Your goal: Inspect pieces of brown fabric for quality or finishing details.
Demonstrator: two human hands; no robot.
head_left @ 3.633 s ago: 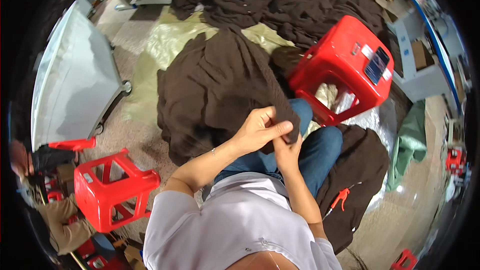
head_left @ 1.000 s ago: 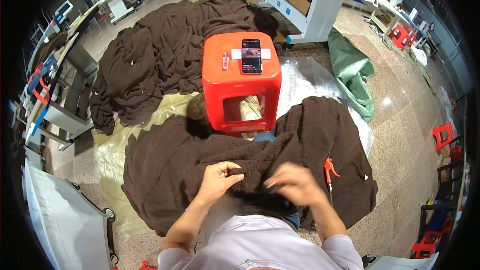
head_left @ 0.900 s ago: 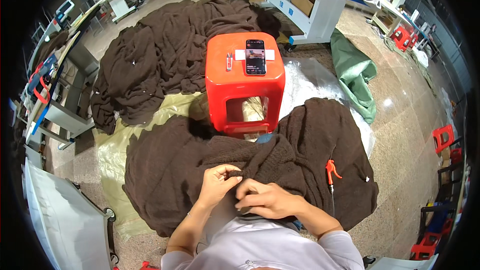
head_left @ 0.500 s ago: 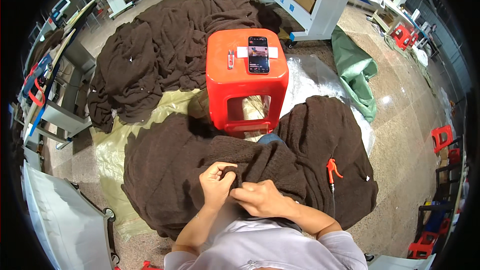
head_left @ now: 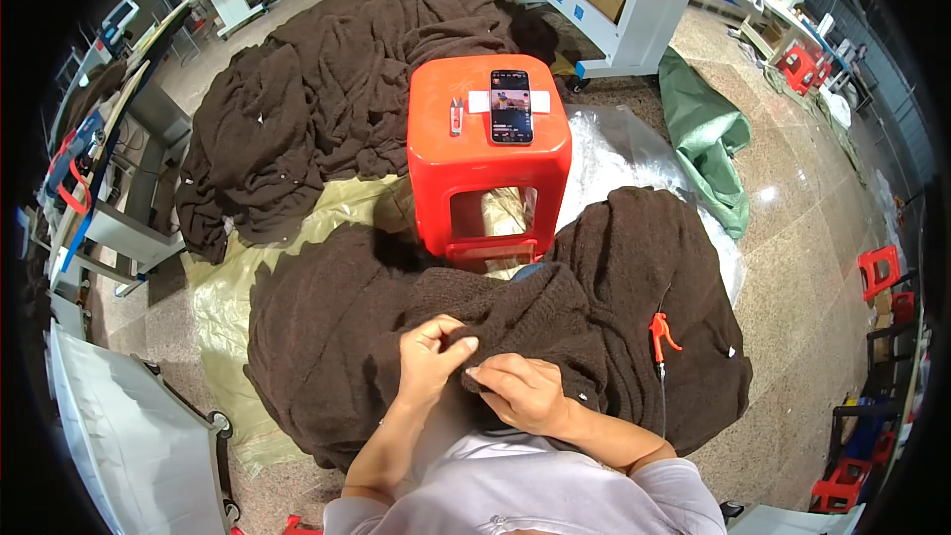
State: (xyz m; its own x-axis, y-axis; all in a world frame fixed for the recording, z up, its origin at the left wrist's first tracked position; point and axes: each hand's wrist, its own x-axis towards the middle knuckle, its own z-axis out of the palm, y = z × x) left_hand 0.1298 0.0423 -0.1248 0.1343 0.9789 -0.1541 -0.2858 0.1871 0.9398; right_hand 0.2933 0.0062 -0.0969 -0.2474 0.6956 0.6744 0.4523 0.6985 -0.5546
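Note:
Dark brown knit fabric (head_left: 525,312) lies heaped over my lap and spreads to both sides. My left hand (head_left: 428,365) is closed, pinching a gathered bit of this knit between thumb and fingers. Just to its right, my right hand (head_left: 520,393) has its fingers bent and pressed together against the same fabric. A tiny pale spot shows at its fingertips; I cannot tell whether it is a nail or something held. An orange-red air blow gun (head_left: 662,337) with a thin hose rests on the fabric to the right.
Ahead stands a red plastic stool (head_left: 433,183) bearing a phone (head_left: 511,109) and small thread snips (head_left: 456,117). Behind it lies another brown knit pile (head_left: 297,89). Yellowish plastic sheeting (head_left: 223,307) is under the fabric. A white wheeled panel (head_left: 134,426) is at the lower left.
My right hand has turned and drawn slightly apart from the left, its fingers now more extended. The left hand still pinches the knit, nearly in place.

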